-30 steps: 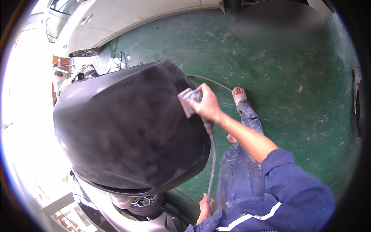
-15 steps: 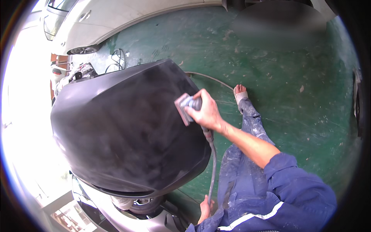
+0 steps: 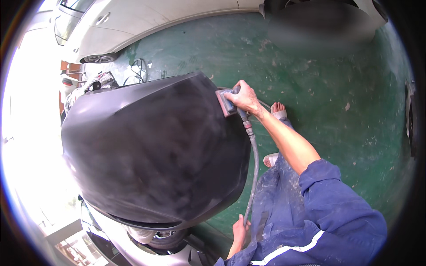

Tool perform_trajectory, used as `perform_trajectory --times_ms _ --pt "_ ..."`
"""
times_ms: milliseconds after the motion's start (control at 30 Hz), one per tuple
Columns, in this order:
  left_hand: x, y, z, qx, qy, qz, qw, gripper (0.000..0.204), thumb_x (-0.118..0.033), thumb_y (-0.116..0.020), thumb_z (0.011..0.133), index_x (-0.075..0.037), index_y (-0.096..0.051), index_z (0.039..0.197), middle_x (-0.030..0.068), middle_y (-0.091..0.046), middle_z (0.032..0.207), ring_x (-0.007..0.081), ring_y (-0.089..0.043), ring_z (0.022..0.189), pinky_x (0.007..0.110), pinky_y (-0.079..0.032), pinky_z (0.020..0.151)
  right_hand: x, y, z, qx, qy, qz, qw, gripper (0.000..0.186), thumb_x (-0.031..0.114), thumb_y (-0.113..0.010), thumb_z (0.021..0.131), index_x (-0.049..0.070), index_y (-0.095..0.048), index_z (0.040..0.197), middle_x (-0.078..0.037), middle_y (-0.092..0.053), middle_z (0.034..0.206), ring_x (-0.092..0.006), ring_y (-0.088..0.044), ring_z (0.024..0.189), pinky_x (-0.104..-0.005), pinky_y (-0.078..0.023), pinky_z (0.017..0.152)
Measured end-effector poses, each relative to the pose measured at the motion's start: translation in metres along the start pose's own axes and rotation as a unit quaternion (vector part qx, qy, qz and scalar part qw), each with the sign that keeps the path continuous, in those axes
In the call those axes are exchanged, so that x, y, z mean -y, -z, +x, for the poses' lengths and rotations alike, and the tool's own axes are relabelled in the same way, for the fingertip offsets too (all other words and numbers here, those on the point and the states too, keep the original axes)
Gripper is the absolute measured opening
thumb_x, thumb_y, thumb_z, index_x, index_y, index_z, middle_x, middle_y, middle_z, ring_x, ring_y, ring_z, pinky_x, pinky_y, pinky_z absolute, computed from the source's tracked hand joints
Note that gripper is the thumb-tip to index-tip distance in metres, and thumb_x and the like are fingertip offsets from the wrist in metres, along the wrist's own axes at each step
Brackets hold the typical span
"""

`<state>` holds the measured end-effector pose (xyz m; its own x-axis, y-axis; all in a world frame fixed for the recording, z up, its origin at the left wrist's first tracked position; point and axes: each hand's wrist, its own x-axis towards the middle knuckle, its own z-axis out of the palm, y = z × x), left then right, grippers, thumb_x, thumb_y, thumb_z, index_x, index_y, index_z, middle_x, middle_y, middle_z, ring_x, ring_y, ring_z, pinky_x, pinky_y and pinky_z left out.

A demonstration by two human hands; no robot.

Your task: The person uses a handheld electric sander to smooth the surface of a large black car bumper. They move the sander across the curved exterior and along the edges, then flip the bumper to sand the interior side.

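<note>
A dark, matte car hood [image 3: 159, 142] with hazy, dusty patches lies in front of me, to the left. My right hand [image 3: 245, 98] is wrapped round a sander [image 3: 227, 103] with a rectangular pad. The pad rests at the hood's right edge, near its far right corner. From the sander a grey hose [image 3: 254, 177] hangs down past the hood's right side. Low in the view, my left hand [image 3: 239, 229] is closed around this hose near my waist. My body partly hides the hose beyond that hand.
A light-coloured car [image 3: 164, 22] stands across the far side. Another car's silver front [image 3: 133, 241] and a wheel are beneath the hood's near edge. Black cable [image 3: 140, 68] lies on the green floor [image 3: 319, 102] beyond the hood. Both my feet are right of the hood.
My right hand has slid the sander away from me and rightward, along to the hood's edge. The hose has followed, my left hand has risen slightly, and my second foot has come into view.
</note>
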<state>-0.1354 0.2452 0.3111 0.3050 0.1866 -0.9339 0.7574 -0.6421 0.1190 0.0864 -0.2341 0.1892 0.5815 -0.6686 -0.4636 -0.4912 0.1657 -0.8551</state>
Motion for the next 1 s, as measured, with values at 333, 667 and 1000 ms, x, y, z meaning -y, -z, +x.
perform_trajectory --times_ms 333,667,1000 --pt "0.004 0.002 -0.012 -0.022 0.047 0.009 0.999 0.065 -0.055 -0.048 0.11 -0.007 -0.069 0.073 -0.0039 -0.045 0.054 0.0088 -0.039 0.049 0.03 -0.026 0.05 0.0 -0.006 -0.029 -0.011 0.012 0.0 1.0 0.057 0.043 -0.086 0.077 0.001 -0.062 0.108 -0.02 -0.072 0.101 -0.0333 -0.072 0.098 -0.0434 -0.056 0.089" --pt "-0.002 -0.007 -0.017 -0.028 0.037 0.005 0.999 0.065 -0.055 -0.045 0.111 -0.007 -0.068 0.074 -0.0037 -0.043 0.052 0.0088 -0.037 0.047 0.03 -0.025 0.048 0.044 0.004 -0.032 0.013 0.046 0.028 0.998 0.059 0.042 -0.086 0.079 0.001 -0.06 0.11 -0.022 -0.07 0.11 -0.0381 -0.071 0.105 -0.0466 -0.056 0.094" --pt "-0.03 -0.02 -0.015 -0.005 -0.007 -0.037 0.999 0.066 -0.054 -0.043 0.112 -0.006 -0.068 0.075 -0.0055 -0.042 0.054 0.0079 -0.035 0.047 0.03 -0.024 0.048 0.104 0.006 -0.003 0.011 0.083 0.038 0.996 0.055 0.041 -0.088 0.079 0.001 -0.062 0.107 -0.02 -0.073 0.103 -0.0318 -0.073 0.099 -0.043 -0.057 0.089"
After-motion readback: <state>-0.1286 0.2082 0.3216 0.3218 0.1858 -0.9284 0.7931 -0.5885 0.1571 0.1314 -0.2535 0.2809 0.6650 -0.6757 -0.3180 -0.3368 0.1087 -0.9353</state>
